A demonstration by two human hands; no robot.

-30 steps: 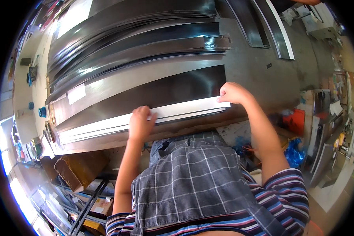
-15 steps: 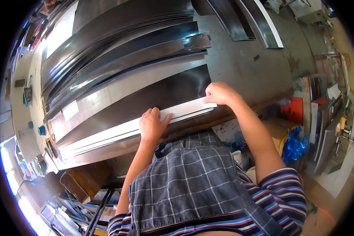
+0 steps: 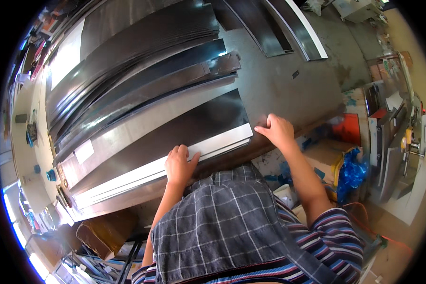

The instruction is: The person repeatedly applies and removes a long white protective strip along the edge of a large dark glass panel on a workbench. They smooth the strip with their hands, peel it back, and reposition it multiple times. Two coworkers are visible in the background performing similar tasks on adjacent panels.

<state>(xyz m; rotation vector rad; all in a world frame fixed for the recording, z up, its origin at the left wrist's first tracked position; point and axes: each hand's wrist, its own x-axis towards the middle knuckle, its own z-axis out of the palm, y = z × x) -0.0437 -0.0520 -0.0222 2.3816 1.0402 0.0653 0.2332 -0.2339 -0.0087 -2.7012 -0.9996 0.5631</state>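
A long dark sheet [image 3: 189, 124] lies on the metal worktable, with a bright white band [image 3: 222, 137] along its near edge. Just below that band, more thin white strips [image 3: 128, 185] show in a narrow stack. My left hand [image 3: 179, 165] rests on the band around its middle, thumb spread from the fingers. Off the right end of the sheet, my right hand [image 3: 278, 131] hovers over the table. Its thumb points toward the sheet's corner, apart from the curled fingers, and nothing shows between them.
Several dark sheets [image 3: 142, 61] are piled at the far left. Further strips [image 3: 255, 28] lie at the back. A small white paper [image 3: 84, 151] lies left. Beyond the table's right edge are a cardboard box [image 3: 324, 156], blue plastic [image 3: 352, 173] and an orange-red panel [image 3: 345, 127].
My right hand has let go of the right end of the white band and moved off to the right. The left hand stays on the band. The whole view has shifted slightly.
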